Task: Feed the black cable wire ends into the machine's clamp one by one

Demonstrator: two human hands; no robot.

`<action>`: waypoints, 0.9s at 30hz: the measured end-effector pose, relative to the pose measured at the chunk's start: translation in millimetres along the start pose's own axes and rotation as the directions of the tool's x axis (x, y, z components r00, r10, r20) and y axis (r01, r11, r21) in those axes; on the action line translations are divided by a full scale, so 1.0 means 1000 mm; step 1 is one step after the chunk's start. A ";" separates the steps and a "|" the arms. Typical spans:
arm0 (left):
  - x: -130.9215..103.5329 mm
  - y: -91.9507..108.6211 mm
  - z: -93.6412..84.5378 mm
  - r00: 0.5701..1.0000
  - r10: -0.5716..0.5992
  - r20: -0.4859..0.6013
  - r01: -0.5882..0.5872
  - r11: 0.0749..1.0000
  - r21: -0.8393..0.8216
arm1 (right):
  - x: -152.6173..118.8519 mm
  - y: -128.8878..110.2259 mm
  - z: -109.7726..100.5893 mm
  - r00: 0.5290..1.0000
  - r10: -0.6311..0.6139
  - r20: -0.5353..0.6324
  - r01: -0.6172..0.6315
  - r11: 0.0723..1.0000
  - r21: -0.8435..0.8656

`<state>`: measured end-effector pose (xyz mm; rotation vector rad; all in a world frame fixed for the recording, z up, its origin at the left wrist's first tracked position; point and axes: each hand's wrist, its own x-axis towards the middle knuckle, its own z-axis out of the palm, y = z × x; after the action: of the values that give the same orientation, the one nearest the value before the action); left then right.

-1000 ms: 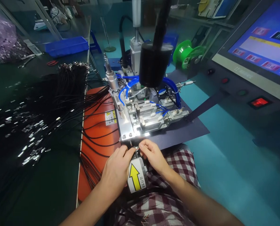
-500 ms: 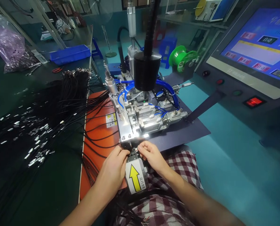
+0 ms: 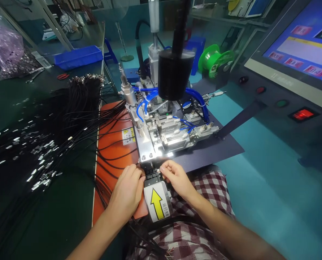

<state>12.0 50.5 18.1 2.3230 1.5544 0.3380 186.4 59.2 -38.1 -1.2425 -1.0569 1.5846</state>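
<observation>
My left hand (image 3: 129, 185) is closed at the left side of the black feed track (image 3: 152, 176), its thumb and fingers pinched on a thin black cable that is mostly hidden by them. Across the track, my right hand (image 3: 175, 178) pinches a small shiny cable end (image 3: 158, 170) between thumb and forefinger. Just in front of the track lies a white plate with a yellow arrow (image 3: 157, 204). Beyond both hands stands the machine (image 3: 169, 131), with metal cylinders and blue air tubes.
Many black cables (image 3: 79, 97) with shiny ends spread over the dark table at left, some crossing the orange base plate (image 3: 114, 135). A black cylinder (image 3: 175, 76) hangs over the machine. At right stands a control screen (image 3: 299, 47). More cables (image 3: 150, 242) lie on my lap.
The view has shifted slightly, moving the screen to the right. My left fingers have drawn back a little to the left from the track; my right hand keeps its pinch.
</observation>
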 end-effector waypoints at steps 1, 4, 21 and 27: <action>0.001 0.000 0.000 1.000 0.004 0.007 -0.004 1.000 0.021 | 0.000 0.000 0.000 1.000 -0.002 -0.001 0.002 1.000 -0.001; 0.002 0.001 0.000 1.000 0.004 0.031 -0.007 0.997 0.078 | 0.000 0.000 0.001 1.000 -0.001 -0.008 0.001 1.000 0.000; -0.007 0.003 0.006 0.997 0.069 -0.022 -0.068 0.997 0.029 | 0.001 0.000 0.001 0.999 0.034 0.024 -0.036 0.996 0.076; -0.001 0.008 0.007 0.991 0.125 0.048 -0.120 0.988 -0.102 | 0.000 -0.002 -0.002 0.998 -0.003 0.055 -0.002 0.996 0.086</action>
<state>21.4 45.7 15.1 2.3358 1.3418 0.3695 188.6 60.1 -36.4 -1.1468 -1.0116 1.6551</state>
